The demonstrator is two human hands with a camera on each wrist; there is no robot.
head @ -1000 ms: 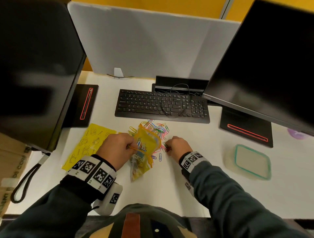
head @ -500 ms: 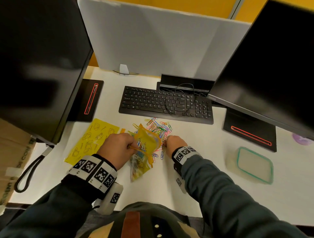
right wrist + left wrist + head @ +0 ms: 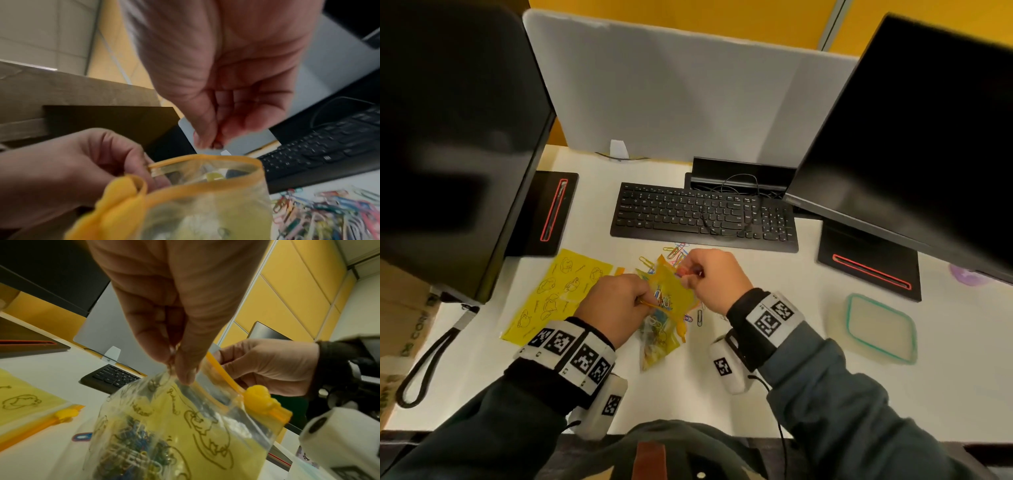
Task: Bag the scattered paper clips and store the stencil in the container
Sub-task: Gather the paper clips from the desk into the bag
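My left hand (image 3: 616, 305) pinches the rim of a clear zip bag (image 3: 664, 308) with a yellow slider, holding its mouth open; the bag (image 3: 174, 426) holds several coloured paper clips. My right hand (image 3: 709, 277) hovers over the bag mouth (image 3: 205, 167), its fingertips (image 3: 207, 141) pinching a reddish paper clip (image 3: 690, 273). Loose coloured clips (image 3: 676, 251) lie on the desk beyond the bag, near the keyboard, with a few (image 3: 699, 318) beside my right wrist. The yellow stencil sheet (image 3: 558, 291) lies flat to the left. The container (image 3: 880, 327), a clear box with a teal rim, sits at the right.
A black keyboard (image 3: 702, 216) with a cable lies behind the clips. Two dark monitors (image 3: 452, 130) stand left and right on black bases (image 3: 866, 263). A grey divider panel (image 3: 671, 89) backs the white desk. A cardboard box (image 3: 404, 329) sits at far left.
My right hand has risen from the desk by the loose clips and moved left over the bag mouth with a clip pinched. The left hand keeps holding the bag.
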